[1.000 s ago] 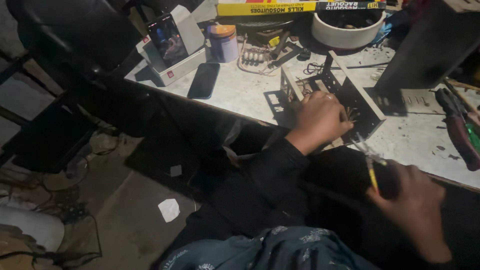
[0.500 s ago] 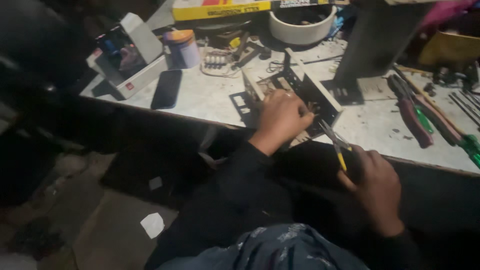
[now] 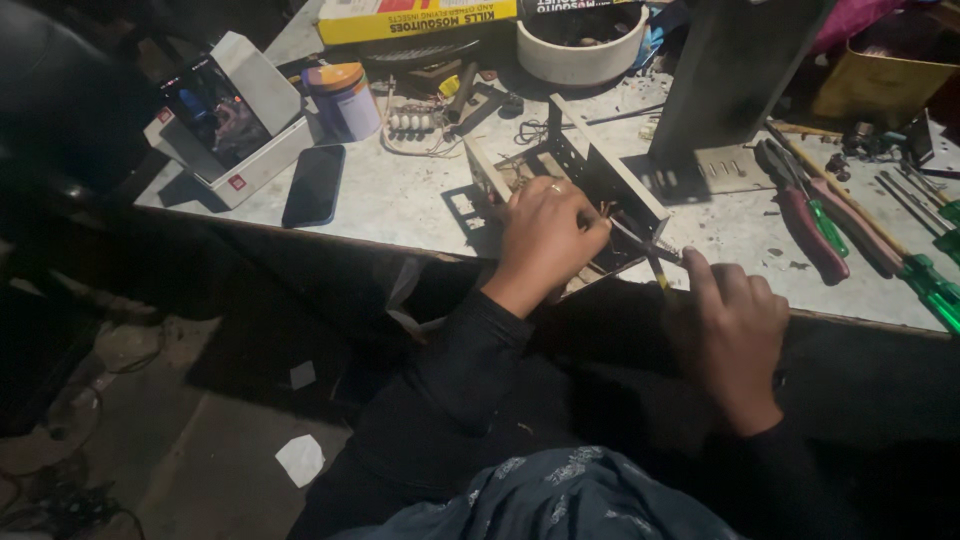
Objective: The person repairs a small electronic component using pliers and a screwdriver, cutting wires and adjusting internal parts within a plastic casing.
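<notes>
Head view of a cluttered surface point(image 3: 400, 200) with one person's two hands at its near edge. One open metal chassis point(image 3: 590, 185) lies near the middle of the front edge, with thin wires showing inside it. One phone point(image 3: 314, 185) lies flat to its left, beside one open white box point(image 3: 225, 120) and one small jar point(image 3: 345, 100) with an orange lid. One white bowl point(image 3: 580, 45) and one yellow carton point(image 3: 420, 18) stand at the back. To the right lie one pair of red-handled pliers point(image 3: 810, 225) and at least two green-handled screwdrivers point(image 3: 925, 280), well apart from the chassis.

Left hand point(image 3: 545, 240): grip curled together over the near wall of the chassis, fingers tucked in among the wires; a ring shows on one finger. Whether the fingertips pinch a wire cannot be told.

Right hand point(image 3: 735, 325): grip closed around the handle of one slim tool point(image 3: 650, 250) with a yellow band, index finger laid along it. The tool's metal tip reaches into the chassis, just beside the left fingers.

Both sleeves are dark. On the floor point(image 3: 200, 470) below lie two scraps of white paper point(image 3: 300, 458).
</notes>
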